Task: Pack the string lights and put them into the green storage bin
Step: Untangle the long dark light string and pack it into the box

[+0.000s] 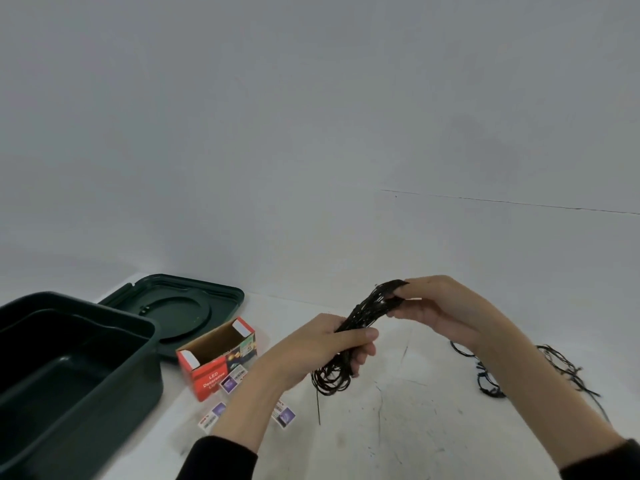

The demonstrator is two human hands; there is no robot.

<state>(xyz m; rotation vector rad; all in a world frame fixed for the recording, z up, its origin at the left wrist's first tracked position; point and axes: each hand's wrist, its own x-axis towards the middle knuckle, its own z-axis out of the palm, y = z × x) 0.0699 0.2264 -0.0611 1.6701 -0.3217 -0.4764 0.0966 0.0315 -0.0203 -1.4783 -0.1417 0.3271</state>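
We held the coiled bundle of thin black string lights (360,327) above the scuffed white tabletop (415,427) — our left hand (325,344) curled round its lower half, our right hand (440,306) pinching the upper end. The open dark green plastic storage bin (69,375) stood far left, well apart — the open red cardboard box (214,362) just beside it.

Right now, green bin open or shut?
Open. The green bin shows its exposed interior; its lid lies flat on the white surface beside it.
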